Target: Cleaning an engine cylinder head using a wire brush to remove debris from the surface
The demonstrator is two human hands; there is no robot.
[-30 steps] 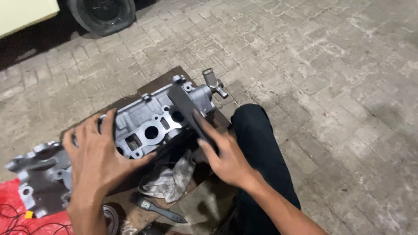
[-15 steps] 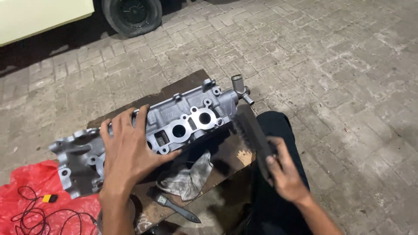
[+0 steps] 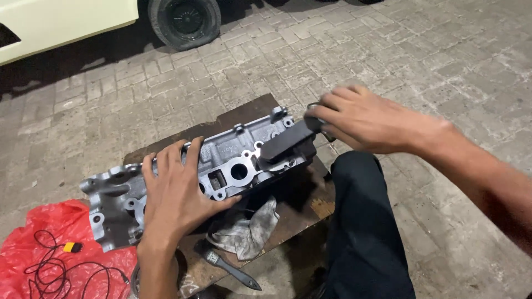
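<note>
Basically one grey cast-aluminium cylinder head [image 3: 188, 182] lies on a brown wooden board [image 3: 244, 119], long axis running lower-left to upper-right. Left hand [image 3: 177, 191] spread flat on its middle, fingers apart. Right hand [image 3: 366, 119] clamped on one flat black block [image 3: 288, 144] pressed onto its right end. One dirty rag [image 3: 246, 227] and one black-handled brush [image 3: 224, 264] lie just below.

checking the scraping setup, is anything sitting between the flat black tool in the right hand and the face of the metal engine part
Nothing visible does. The right hand holds the flat black tool with its lower end already against the grey engine part. The left hand presses on the part further left, clear of the tool. The rag and brush lie below on the board.
</note>
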